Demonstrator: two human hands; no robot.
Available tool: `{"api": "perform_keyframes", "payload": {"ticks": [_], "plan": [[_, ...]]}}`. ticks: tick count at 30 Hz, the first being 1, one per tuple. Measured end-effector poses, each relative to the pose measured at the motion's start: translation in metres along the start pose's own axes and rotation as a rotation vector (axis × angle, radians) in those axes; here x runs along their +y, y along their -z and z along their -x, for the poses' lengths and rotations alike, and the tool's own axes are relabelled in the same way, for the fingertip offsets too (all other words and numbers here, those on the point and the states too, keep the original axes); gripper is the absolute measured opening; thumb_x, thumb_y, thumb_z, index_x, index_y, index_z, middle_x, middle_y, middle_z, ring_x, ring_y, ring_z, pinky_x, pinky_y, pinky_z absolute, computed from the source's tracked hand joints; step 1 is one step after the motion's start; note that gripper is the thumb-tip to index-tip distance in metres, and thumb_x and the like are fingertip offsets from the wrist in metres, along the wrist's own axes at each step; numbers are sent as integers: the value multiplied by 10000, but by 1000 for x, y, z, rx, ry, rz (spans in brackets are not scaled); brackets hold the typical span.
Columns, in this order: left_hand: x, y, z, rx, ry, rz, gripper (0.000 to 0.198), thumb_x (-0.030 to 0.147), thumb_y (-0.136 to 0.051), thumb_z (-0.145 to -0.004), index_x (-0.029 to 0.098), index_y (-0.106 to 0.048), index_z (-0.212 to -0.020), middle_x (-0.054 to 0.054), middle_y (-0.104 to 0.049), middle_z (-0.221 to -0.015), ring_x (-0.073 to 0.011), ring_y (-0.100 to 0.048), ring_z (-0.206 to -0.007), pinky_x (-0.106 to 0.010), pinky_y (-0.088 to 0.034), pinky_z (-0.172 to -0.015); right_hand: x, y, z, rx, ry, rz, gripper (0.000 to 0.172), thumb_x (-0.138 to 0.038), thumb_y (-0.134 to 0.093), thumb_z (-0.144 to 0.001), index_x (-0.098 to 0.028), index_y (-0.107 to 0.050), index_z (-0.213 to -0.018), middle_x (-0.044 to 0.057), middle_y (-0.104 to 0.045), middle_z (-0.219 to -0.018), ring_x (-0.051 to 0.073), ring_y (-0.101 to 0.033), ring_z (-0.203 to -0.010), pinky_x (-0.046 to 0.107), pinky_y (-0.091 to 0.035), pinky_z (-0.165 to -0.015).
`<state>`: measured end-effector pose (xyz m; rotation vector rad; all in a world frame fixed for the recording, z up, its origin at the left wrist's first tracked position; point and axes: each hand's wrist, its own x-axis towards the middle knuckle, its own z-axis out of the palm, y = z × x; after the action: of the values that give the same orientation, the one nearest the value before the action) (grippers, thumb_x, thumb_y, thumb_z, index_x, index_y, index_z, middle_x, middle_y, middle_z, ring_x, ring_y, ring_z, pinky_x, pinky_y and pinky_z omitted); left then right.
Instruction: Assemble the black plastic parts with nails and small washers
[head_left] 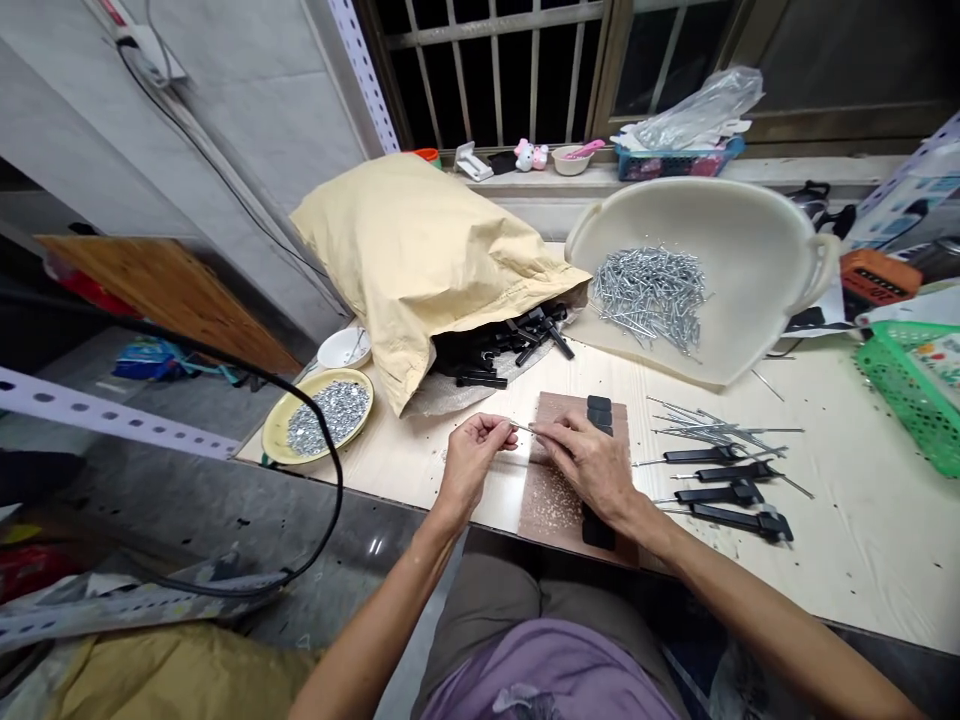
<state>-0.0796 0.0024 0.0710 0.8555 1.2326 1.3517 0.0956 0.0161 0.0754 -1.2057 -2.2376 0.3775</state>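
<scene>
Between my two hands runs a thin metal rod [523,428], pinched at both ends above the table's front edge. My left hand [478,452] has its thumb and fingertips closed on one end. Fingers of my right hand [589,462] close on the other end, over a brown board [559,500] with black pads [598,404] and pale shavings on it. To the right of that hand lie several black-handled pieces with metal shafts [739,522]. Loose metal rods [701,420] are heaped just behind them.
A tan sack [420,250] spills black plastic parts [517,345]. A large white basin [750,270] holds many metal screws or pins. At left are a yellow dish [276,425] of small metal bits and a white bowl [334,352]. A green basket [900,400] stands right; a black cable [337,480] loops left.
</scene>
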Motion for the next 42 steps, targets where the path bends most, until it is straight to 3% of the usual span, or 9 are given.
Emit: {"api": "perform_keyframes", "payload": {"ticks": [6, 11, 21, 26, 32, 42], "plan": [[1, -10, 1, 26, 7, 62, 205, 300, -702, -709, 121, -625, -769, -6, -629, -695, -93, -588, -626, -240, -489, -662, 2, 6, 0, 25, 10, 85, 280, -315, -413, -945, -278, -653, -1085, 36, -600, -882, 122, -576, -720, 223, -414, -604], [-1, -13, 1, 60, -52, -61, 194, 301, -700, -711, 127, -630, -761, -3, -626, -681, -103, -596, -636, -241, -484, -665, 2, 8, 5, 34, 17, 156, 285, -317, -397, -950, -273, -654, -1065, 38, -605, -888, 121, -573, -731, 216, -386, -574], [-6, -8, -2, -64, -1, -112, 285, 330, -726, -692, 130, -667, -886, -27, -665, -785, -116, -633, -639, -248, -503, -660, 3, 8, 13, -1, 22, 222, 269, -270, -376, -960, -234, -637, -1014, 42, -635, -918, 151, -567, -840, 248, -378, -664], [-9, -6, -2, -93, 12, -176, 278, 338, -724, -695, 134, -693, -882, -27, -672, -734, -125, -635, -637, -244, -496, -653, 5, 6, 18, 41, 27, 256, 257, -270, -375, -961, -211, -620, -1013, 49, -645, -905, 162, -561, -827, 274, -366, -696], [-10, -7, -1, -103, 17, -153, 258, 333, -728, -689, 143, -692, -860, -18, -668, -738, -115, -632, -613, -237, -497, -632, 4, 3, 20, 100, 49, 354, 251, -280, -378, -958, -205, -615, -925, 58, -643, -849, 178, -545, -792, 303, -336, -681], [-12, -4, -1, -141, 41, -149, 266, 326, -706, -715, 142, -701, -907, -12, -658, -682, -109, -625, -597, -221, -498, -608, 8, -5, 21, 94, 63, 416, 263, -297, -377, -957, -197, -603, -869, 54, -631, -813, 179, -529, -759, 318, -304, -662]]}}
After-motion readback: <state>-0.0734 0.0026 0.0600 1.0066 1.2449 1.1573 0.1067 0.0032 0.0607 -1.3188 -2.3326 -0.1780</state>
